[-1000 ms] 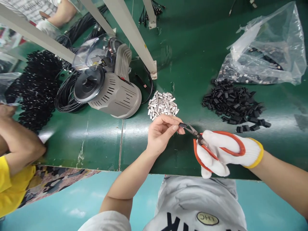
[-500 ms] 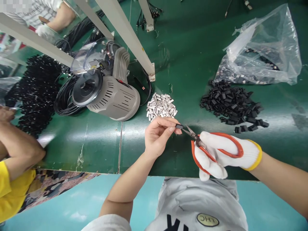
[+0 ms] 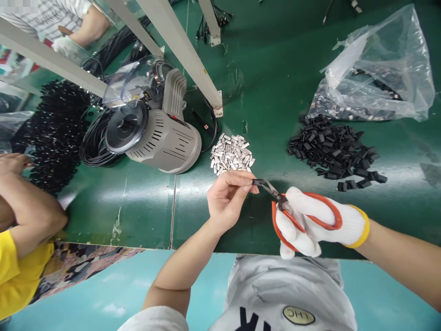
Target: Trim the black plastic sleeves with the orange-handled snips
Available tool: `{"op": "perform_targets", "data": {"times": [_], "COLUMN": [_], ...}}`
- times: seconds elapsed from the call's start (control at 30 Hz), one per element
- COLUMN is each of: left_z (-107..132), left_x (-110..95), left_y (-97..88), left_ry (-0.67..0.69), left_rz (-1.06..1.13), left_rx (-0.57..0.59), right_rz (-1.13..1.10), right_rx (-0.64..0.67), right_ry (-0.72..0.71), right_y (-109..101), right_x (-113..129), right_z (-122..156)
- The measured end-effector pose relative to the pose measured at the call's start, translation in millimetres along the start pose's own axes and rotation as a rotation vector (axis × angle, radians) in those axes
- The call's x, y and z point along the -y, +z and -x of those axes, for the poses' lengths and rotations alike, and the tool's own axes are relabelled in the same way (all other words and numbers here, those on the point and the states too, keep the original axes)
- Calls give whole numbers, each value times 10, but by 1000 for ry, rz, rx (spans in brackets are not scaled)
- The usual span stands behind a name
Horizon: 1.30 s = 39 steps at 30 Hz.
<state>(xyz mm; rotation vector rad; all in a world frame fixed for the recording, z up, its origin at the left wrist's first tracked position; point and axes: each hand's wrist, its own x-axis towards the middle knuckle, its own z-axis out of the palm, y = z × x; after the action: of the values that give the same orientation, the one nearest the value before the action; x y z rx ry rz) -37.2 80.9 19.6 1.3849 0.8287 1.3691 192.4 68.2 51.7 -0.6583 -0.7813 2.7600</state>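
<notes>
Between the thumb and forefinger of my bare left hand [image 3: 229, 197] is a small black plastic piece [image 3: 257, 182]. My right hand [image 3: 310, 223], in a white knitted glove with a yellow cuff, is wrapped round orange-handled scissors [image 3: 280, 201]. The scissor blades are apart, with their tips at the right end of the black piece; whether they touch it I cannot tell. Just beyond my left hand lies a heap of small silvery metal pieces [image 3: 232, 154]. Farther right is a pile of black plastic pieces [image 3: 332, 147].
A clear plastic bag [image 3: 379, 87] of small parts lies behind the black pile. To the left stand a grey machine [image 3: 161, 138], coiled black cable [image 3: 94, 149] and a white metal post [image 3: 186, 50]. A co-worker's arm [image 3: 31, 207] rests at the far left; another person is behind.
My right hand and the scissors have shifted slightly left, bringing the blade tips closer to the black piece. My left hand has barely moved.
</notes>
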Motion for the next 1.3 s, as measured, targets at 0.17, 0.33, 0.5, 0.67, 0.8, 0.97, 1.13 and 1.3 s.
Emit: {"op": "perform_targets", "data": {"times": [0.17,0.33,0.5,0.67,0.8,0.97,1.13,1.3], "left_z": [-43,-69,-59,-48,-14,6,-28,-40], "left_x": [-42,-58,-38,-24,-42,-30,10,11], "left_y": [-20,-28,-37,-36,18,43,-11,-17], "left_ry": [41,52,50,50,28,-41,-145,-180], "left_rz": [-55,-51,-40,-50,-71,34,121,157], "left_rx": [25,49,53,36,128,87,-8,-21], "right_rz": [12,108,165,107,147,166,132,111], "right_rx": [44,63,11,-54,-82,-20,81,82], "right_ry": [-20,-32,-27,-11,7,-54,-140,-137], "right_y": [-40,-99,-74,12,64,13,-57,-72], "right_x": [-50,-68,-20,30,86,104,33,-15], "right_z": [1,37,36,-13,-26,-5,-16,-17]}}
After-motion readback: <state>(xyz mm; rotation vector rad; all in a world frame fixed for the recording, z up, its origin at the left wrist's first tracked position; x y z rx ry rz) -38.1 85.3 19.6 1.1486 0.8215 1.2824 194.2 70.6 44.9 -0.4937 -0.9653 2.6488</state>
